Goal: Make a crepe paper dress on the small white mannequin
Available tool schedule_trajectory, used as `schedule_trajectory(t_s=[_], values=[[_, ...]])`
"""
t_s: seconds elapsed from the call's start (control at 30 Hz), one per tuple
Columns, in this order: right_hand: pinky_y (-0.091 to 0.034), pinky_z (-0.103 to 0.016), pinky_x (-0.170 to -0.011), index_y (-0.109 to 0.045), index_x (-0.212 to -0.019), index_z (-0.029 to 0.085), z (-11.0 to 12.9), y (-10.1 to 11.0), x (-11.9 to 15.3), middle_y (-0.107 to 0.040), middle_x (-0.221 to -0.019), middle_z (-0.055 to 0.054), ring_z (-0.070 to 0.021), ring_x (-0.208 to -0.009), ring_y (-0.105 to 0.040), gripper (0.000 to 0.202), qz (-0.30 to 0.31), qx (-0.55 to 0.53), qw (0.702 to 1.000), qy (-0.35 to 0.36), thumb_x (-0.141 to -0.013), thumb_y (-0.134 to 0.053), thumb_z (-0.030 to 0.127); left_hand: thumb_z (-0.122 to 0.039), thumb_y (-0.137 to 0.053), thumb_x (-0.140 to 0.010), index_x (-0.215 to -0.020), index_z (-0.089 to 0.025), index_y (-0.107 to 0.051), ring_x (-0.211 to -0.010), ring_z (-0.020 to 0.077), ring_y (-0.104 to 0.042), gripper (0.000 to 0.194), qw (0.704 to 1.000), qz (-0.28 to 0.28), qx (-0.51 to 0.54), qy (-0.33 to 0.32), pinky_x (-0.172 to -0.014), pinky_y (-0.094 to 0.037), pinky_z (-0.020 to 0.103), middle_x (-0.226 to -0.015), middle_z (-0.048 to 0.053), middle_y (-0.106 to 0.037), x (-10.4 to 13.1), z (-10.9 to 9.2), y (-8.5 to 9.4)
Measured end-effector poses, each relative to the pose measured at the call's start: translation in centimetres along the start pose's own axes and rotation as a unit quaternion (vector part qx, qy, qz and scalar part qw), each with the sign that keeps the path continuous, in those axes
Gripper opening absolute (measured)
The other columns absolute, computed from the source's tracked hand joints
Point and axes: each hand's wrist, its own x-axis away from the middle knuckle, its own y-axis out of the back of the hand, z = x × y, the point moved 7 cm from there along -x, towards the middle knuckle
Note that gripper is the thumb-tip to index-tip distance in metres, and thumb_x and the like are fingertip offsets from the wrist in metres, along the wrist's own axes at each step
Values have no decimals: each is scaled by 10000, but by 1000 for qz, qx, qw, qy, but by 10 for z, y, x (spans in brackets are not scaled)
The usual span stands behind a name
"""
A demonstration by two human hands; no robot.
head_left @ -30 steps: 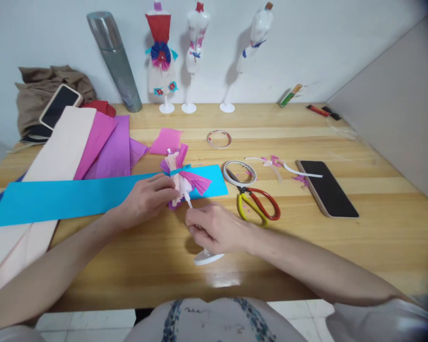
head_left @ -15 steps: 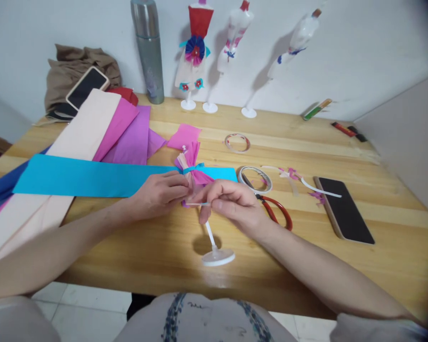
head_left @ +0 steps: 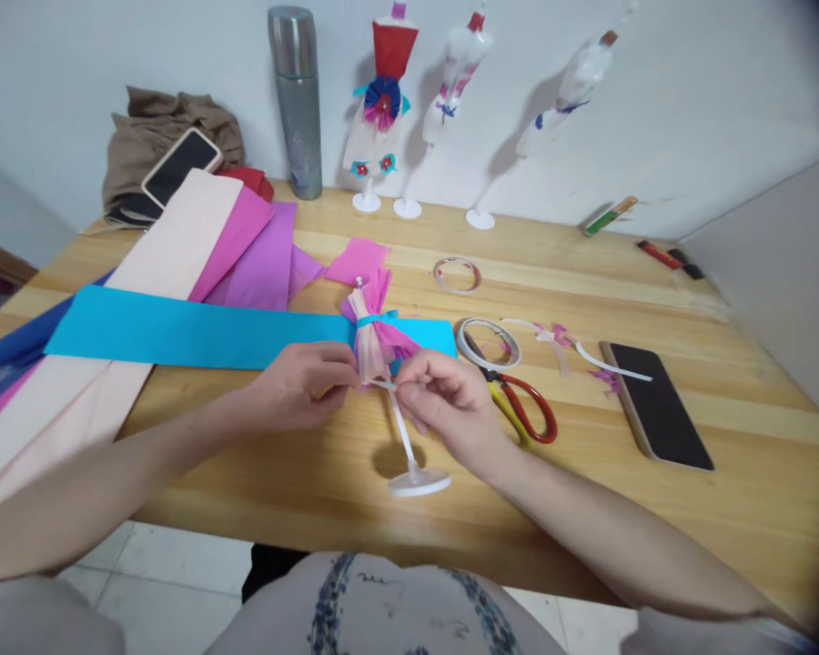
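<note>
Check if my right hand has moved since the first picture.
Yes: your right hand has moved away from you, from nearer you than the scissors' red handle to about level with it.

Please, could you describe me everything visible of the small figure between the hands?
The small figure has a thin white stem and round white base. Pleated cream paper, bound by a narrow blue band, covers its body; pink paper flares around it. It leans, top away from the person. The left hand and right hand are at its lower edge, with a thin pale strip between them. I cannot tell whether the base touches the table.
</note>
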Motion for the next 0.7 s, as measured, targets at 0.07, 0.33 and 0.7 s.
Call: schedule_trajectory(t_s=[0.07,0.33,0.7], values=[[-358,-228,-474,-587,-769,210,6,3,4,-527,-595,51,-89,-488,-457,148,-18,130,989,64,-911,-624,201,-111,-529,-848,-869,-167,-759,-673,117,-626,238,990,-16,85,113,-569,-445,225,-882,62,-736,2,8,5],[-432,-239,-532,-581,-752,220,15,5,13,-571,-576,42,-105,-532,-534,161,-28,281,946,157,-899,-562,159,-435,-715,-784,-822,-160,-757,-564,107,-549,280,832,3,405,379,-449,-402,211,-759,33,-687,3,19,-20],[-396,-265,-508,-608,-742,224,22,20,7,-573,-581,28,-120,-517,-498,137,-57,261,955,130,-877,-596,203,-407,-728,-794,-718,-177,-628,-480,84,-483,262,808,-14,441,390,-430,-342,223,-651,-1,-627,-17,13,-19]])
